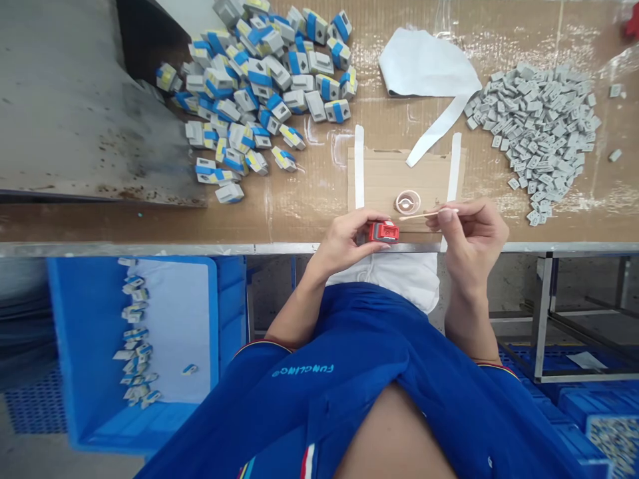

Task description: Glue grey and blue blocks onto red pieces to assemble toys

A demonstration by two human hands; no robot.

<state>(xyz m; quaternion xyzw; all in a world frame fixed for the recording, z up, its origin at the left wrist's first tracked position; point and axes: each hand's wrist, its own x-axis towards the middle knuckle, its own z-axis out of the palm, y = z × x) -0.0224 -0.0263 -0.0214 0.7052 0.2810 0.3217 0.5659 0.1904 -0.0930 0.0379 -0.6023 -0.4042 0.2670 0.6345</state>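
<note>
My left hand (344,243) is closed on a small red and grey plastic block (384,231) with a recess in its face, held at the table's front edge. In my right hand (472,233) a thin cotton swab (422,215) is pinched between thumb and fingers. The swab's tip points left, close to the top of the red block; whether they touch I cannot tell. Just beyond the swab, a small clear cup (408,202) sits on a cardboard sheet (399,174) that has white tape strips along its sides.
A heap of grey, blue and yellow plastic blocks (259,73) lies left, beside a metal chute (90,113). Many small grey tiles (544,126) are piled right. A white cloth (426,66) lies between. Below the table at left stands a blue crate (84,332) with more blocks.
</note>
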